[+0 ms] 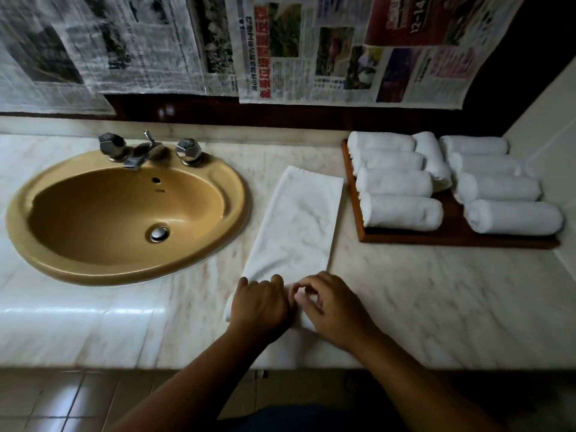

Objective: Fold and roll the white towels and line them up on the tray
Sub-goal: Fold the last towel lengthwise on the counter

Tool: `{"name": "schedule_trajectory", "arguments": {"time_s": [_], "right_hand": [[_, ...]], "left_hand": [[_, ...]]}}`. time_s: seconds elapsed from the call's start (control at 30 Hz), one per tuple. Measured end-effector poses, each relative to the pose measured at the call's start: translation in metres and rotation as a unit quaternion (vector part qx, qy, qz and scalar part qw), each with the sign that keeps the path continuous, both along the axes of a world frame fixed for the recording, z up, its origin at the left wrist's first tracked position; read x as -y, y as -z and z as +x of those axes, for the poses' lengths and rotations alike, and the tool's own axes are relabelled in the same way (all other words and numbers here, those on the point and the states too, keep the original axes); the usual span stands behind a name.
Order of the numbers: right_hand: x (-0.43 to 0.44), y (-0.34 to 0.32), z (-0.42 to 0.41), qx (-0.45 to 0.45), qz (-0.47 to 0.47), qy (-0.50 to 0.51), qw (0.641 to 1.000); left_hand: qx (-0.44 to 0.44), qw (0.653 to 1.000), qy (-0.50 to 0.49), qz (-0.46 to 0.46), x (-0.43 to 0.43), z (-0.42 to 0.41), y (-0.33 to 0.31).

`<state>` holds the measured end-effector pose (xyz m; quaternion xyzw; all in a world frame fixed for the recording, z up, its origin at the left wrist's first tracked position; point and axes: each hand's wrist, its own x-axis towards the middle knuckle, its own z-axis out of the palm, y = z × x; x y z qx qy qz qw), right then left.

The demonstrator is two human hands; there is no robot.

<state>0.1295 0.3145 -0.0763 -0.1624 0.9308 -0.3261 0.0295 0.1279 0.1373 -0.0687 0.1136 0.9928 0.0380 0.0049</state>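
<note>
A white towel [299, 219], folded into a long strip, lies on the marble counter between the sink and the tray. Its near end is rolled up under my hands. My left hand [260, 304] grips the left part of that roll with curled fingers. My right hand [330, 307] pinches the right part of the roll, fingers bent over it. To the right, a brown wooden tray [452, 235] holds several rolled white towels [402, 212] in two rows, with one more roll [431, 154] lying crosswise between the rows.
A tan oval sink [124, 213] with chrome taps [140, 152] fills the counter's left half. Newspaper sheets [343, 48] hang on the dark wall behind. The counter's front edge [187, 366] runs just below my wrists, with tiled floor beneath. A pale side wall [548, 126] borders the tray.
</note>
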Motion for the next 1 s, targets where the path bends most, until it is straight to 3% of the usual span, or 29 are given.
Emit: {"name": "schedule_trajectory", "arguments": {"time_s": [0.1, 0.2, 0.33, 0.53, 0.67, 0.8, 1.0], "right_hand": [[0.002, 0.025, 0.024, -0.035, 0.053, 0.004, 0.998], [0.0, 0.035, 0.038, -0.098, 0.036, 0.018, 0.994], [-0.012, 0.043, 0.057, -0.171, 0.061, -0.058, 0.982], [-0.011, 0.047, 0.07, -0.155, 0.074, -0.065, 0.983], [-0.004, 0.034, 0.062, -0.11, 0.09, -0.027, 0.989], [0.004, 0.018, 0.059, -0.134, 0.096, -0.009, 0.986], [0.004, 0.026, 0.062, -0.15, 0.132, -0.039, 0.979]], "left_hand": [[-0.025, 0.999, 0.032, 0.009, 0.005, -0.001, 0.0], [-0.019, 0.993, 0.021, 0.114, 0.026, 0.006, 0.009], [-0.01, 0.963, 0.057, 0.262, 0.071, 0.043, 0.024], [-0.061, 0.979, 0.066, 0.182, 0.091, 0.079, 0.046], [-0.035, 0.984, 0.023, 0.175, 0.085, 0.063, 0.042], [-0.009, 0.989, -0.009, 0.146, 0.074, 0.042, 0.032], [0.094, 0.971, -0.053, 0.215, 0.066, 0.036, 0.018]]}}
